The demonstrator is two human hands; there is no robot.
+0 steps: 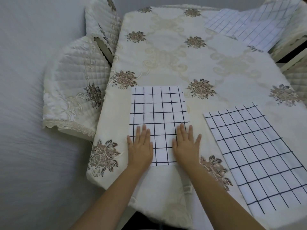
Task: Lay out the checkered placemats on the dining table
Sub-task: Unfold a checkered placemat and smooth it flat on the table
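Before you, the near placemat [157, 113] is smooth, matt white cloth with thin black grid lines. The tablecloth [174, 52] is cream fabric, faintly glossy, with raised embroidered flowers. The chair cover [74, 77] is quilted cloth edged with lace.

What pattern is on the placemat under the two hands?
The placemat is white with a grid of thin dark lines, seen in the head view.

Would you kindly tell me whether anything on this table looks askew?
The far white placemat with black grid lines lies slanted and seems to overhang the right edge of the floral cream tablecloth.
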